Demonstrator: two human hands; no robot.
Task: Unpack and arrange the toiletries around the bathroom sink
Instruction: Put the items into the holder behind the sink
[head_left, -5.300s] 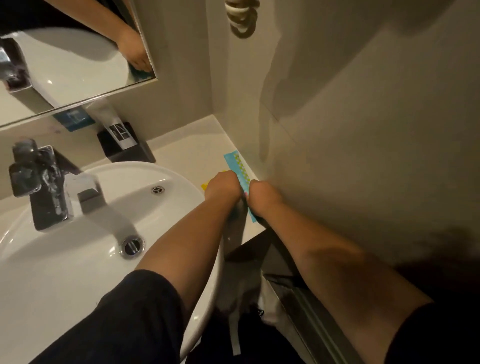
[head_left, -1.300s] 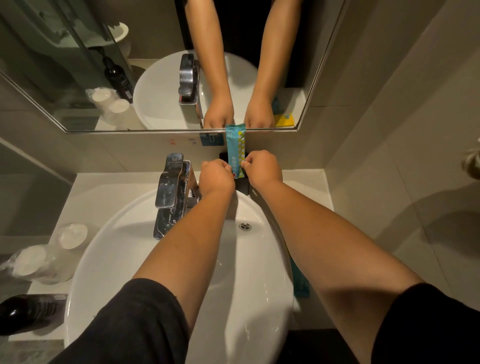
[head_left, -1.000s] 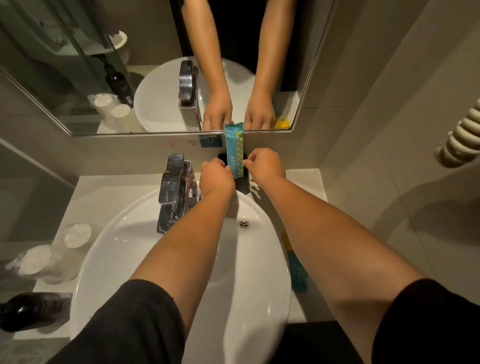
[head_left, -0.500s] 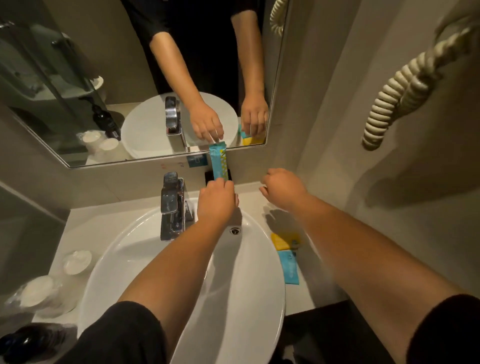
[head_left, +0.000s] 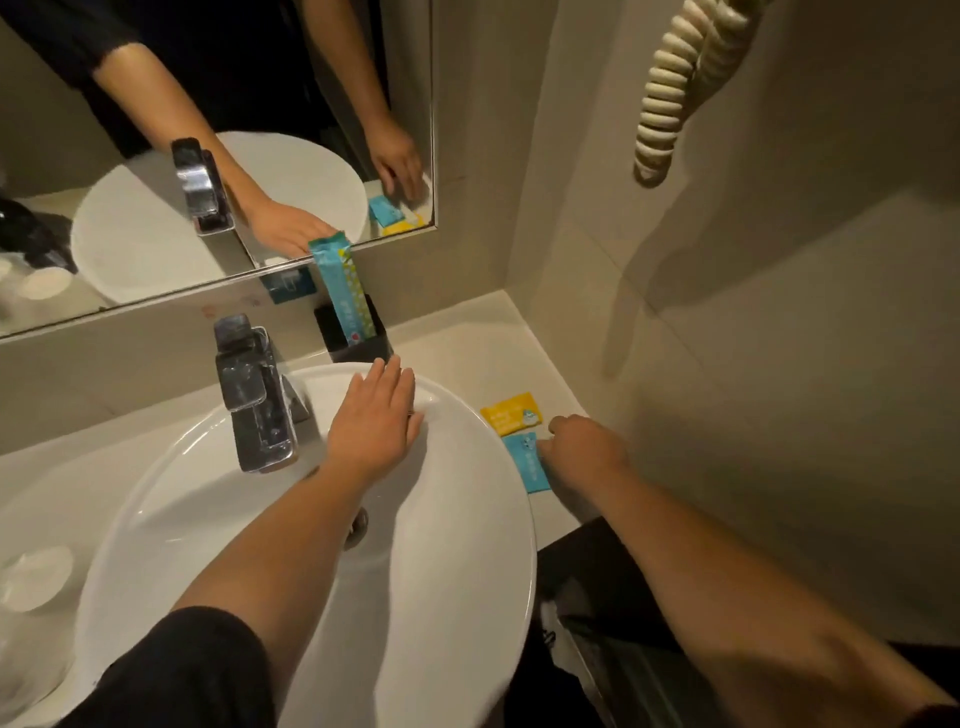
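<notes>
A long teal packet stands upright in a black holder behind the white sink, leaning on the mirror edge. My left hand hovers flat and open over the sink's back rim, holding nothing. On the counter right of the sink lie a yellow sachet and a blue sachet. My right hand rests at the blue sachet's right edge, fingers curled down on it; whether it grips the sachet I cannot tell.
A chrome faucet rises at the sink's back left. Wrapped cups sit on the left counter. A coiled cord hangs on the right wall. The mirror spans the back wall. A dark bag sits below the counter's right end.
My left hand has let go of the teal packet, which stays in the holder, and drawn back over the sink. My right hand has moved down to the blue sachet.
</notes>
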